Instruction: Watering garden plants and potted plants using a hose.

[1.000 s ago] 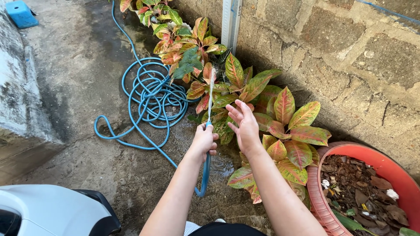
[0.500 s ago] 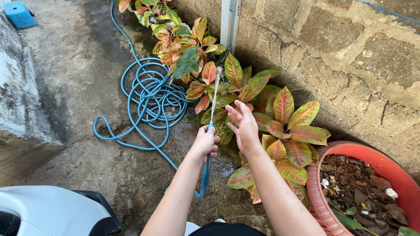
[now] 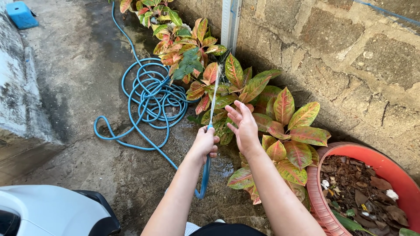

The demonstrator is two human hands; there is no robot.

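Rough grey concrete ground (image 3: 78, 78) runs along a stone block wall (image 3: 350, 52), seen from the head camera. I see the left hand (image 3: 204, 143) closed tight around the end of the long blue rubber hose (image 3: 148, 94), thumb over the tip, and a thin stream of water (image 3: 214, 94) shoots up onto the red-and-green leafy plants (image 3: 280, 122). The right hand (image 3: 243, 126) is open with fingers spread, just beside the stream and holding nothing. I judge this as watering in hand; moving along would call for turning the stream toward other leaves. Most of the hose lies coiled on the ground. A round red plastic pot (image 3: 321, 209) of dry brown leaves sits near on the right. A white rounded thing (image 3: 48, 212) is low on the left. A small blue box (image 3: 21, 14) sits far off.
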